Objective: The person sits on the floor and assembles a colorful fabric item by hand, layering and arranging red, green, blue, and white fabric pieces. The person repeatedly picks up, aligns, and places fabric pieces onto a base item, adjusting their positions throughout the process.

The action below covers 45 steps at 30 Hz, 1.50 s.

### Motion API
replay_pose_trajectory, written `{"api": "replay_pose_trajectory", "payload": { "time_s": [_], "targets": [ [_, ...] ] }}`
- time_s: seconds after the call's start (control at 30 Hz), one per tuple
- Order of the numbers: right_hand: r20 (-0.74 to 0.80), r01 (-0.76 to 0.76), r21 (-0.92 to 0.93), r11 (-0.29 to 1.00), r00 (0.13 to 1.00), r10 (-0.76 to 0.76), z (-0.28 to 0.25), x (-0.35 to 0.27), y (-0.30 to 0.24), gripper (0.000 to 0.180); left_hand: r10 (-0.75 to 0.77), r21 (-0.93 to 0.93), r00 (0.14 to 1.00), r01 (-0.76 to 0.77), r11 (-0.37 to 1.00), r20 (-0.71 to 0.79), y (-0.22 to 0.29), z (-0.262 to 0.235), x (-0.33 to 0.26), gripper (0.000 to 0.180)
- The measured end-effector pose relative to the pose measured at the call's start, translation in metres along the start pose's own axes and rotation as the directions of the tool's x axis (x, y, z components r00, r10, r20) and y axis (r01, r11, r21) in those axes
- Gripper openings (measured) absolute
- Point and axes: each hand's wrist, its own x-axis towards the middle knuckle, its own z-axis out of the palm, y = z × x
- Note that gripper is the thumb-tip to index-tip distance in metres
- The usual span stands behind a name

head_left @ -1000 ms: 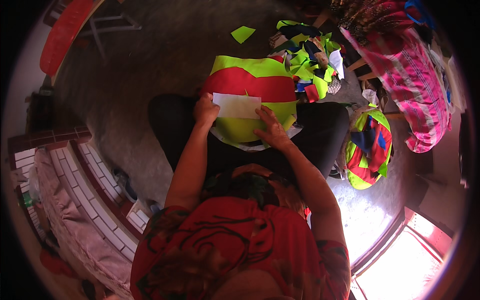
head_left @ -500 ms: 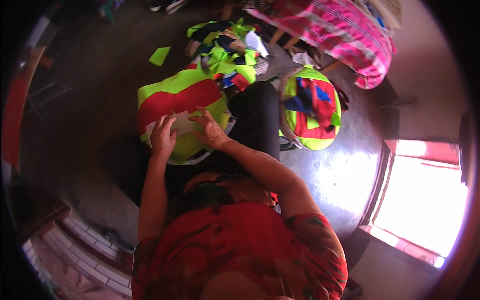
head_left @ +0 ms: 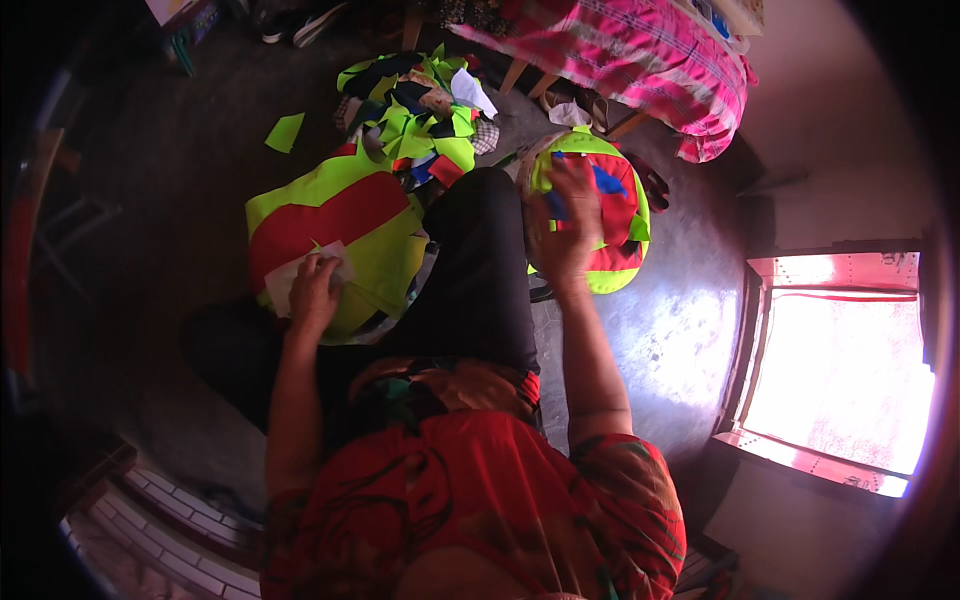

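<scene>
My left hand [head_left: 314, 292], fingers curled together, is closed on a white piece [head_left: 281, 284] that may be cloth or paper. The piece lies on a yellow-green and red fabric-covered pad [head_left: 335, 212] at my lap. A small yellow-green tip shows beside the fingertips. My right hand [head_left: 572, 222] is raised over a round yellow-green and red surface [head_left: 618, 278] to the right of my knee. Motion smears its fingers, so their hold is unclear. Blue scraps [head_left: 607, 181] and red scraps lie there, partly covered by this hand.
A heap of yellow-green, dark, white and checked scraps [head_left: 425, 125] lies on the floor beyond my knee. One yellow-green scrap [head_left: 285, 132] lies apart to its left. At the far right stands furniture under a pink checked cloth [head_left: 640, 70]. Shoes [head_left: 320, 25] sit at the back.
My right hand has left the white piece and swung right to above the round surface. My left hand stays at the white piece, its fingers more curled. The whole view has shifted slightly.
</scene>
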Motion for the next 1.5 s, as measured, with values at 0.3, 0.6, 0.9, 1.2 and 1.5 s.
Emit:
{"api": "replay_pose_trajectory", "payload": {
  "time_s": [0.3,0.6,0.9,1.2,1.5],
  "targets": [
    [0.032,-0.371,-0.421,0.828,0.906,0.422,-0.06,-0.052,0.117,0.049,-0.029,0.029,0.999,0.028,0.999,0.042,0.001,0.001,0.002,0.046],
    [-0.231,-0.594,-0.269,0.758,0.804,0.548,-0.069,-0.051,0.148,0.028,-0.006,0.004,1.0,0.006,1.0,0.025,-0.003,0.004,0.002,0.045],
    [-0.394,-0.415,0.386,0.824,0.733,0.554,-0.086,-0.002,0.121,0.022,-0.004,-0.024,1.0,0.004,1.0,-0.003,-0.003,0.005,0.001,0.043],
    [0.021,-0.417,0.796,0.439,0.743,0.668,-0.068,-0.011,0.124,0.016,0.017,-0.032,1.0,-0.017,0.999,-0.008,-0.006,0.007,0.002,0.041],
    [0.768,-0.578,0.605,-0.548,0.605,0.21,0.063,-0.015,-0.025,0.045,-0.035,-0.214,0.98,-0.008,0.977,-0.196,-0.002,-0.004,0.001,0.038]
  ]
}}
